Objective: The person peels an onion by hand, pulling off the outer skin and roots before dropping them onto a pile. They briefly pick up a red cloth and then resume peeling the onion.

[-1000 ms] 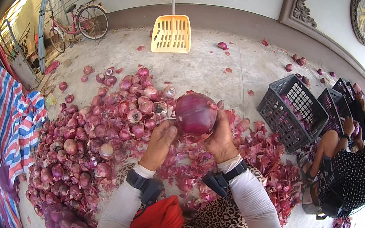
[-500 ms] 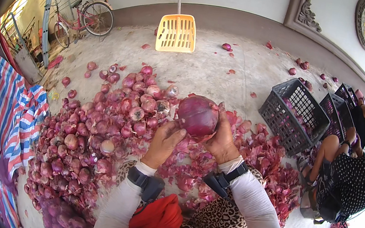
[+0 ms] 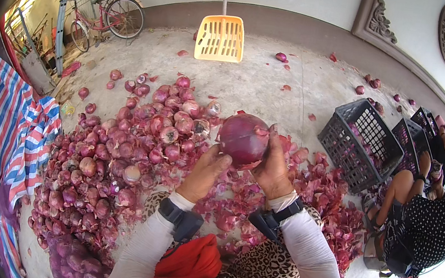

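Support the red onion [image 3: 243,139], gripped between left hand [image 3: 207,172] and right hand [image 3: 274,172], with light, even pressure.

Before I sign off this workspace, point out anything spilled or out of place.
Loose onion skins litter the concrete floor right of the onion pile, and several stray onions lie near the wall, away from the rest, so they look misplaced.
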{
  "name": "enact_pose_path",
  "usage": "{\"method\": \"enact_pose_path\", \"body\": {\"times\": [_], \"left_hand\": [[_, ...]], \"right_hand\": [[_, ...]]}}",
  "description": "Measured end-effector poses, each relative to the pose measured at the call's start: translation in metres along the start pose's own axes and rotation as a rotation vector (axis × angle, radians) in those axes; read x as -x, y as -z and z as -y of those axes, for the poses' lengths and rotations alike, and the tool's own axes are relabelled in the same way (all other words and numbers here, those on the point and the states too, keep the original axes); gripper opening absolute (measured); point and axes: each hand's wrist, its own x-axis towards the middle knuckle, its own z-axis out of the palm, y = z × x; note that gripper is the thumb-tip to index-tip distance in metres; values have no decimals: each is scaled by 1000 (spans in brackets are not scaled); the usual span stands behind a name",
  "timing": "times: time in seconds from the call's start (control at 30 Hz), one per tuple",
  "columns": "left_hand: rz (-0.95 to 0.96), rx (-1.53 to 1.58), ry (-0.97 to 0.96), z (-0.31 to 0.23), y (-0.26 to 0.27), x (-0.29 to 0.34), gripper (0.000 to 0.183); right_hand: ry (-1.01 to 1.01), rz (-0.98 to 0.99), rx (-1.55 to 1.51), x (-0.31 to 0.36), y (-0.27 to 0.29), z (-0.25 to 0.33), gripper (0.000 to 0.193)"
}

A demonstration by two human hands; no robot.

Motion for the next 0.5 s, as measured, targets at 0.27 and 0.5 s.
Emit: {"method": "enact_pose_path", "body": {"times": [0.27,0.5], "left_hand": [[-37,-238,-58,4,4,-6,45],[-89,-171,-78,11,14,-8,42]], "right_hand": [[18,131,-42,-5,8,-5,47],[105,200,198,1,2,1,71]]}}
